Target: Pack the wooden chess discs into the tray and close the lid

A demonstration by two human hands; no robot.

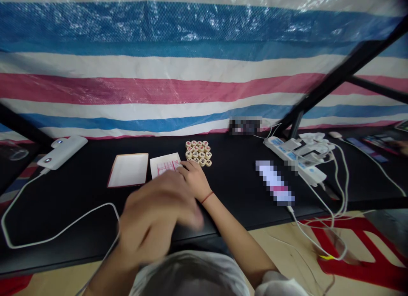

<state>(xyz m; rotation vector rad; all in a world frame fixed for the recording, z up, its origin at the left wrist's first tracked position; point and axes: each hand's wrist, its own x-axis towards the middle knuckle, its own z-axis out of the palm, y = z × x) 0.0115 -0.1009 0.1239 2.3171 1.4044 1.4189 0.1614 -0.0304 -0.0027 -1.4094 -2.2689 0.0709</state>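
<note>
Two bare hands sit over a black table (79, 211) below a striped tarpaulin (191, 88). Blurred, the left hand (156, 215) shows no clear grip, near a red-rimmed white tray (128, 170). The right hand (194, 179), loosely curled, touches a red-marked paper card (162, 166) just beside clustered xiangqi pieces (198, 153).

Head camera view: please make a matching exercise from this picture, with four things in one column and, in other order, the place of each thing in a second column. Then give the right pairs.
Things:
1. Right hand
2. Xiangqi pieces
3. Red-rimmed white tray
4. Power strip

Places:
A. Left of the red-marked paper
B. Far right, among plugs and white cables
C. At that paper's corner
D. Grouped right of that paper

Pairs: 1-C, 2-D, 3-A, 4-B
</note>
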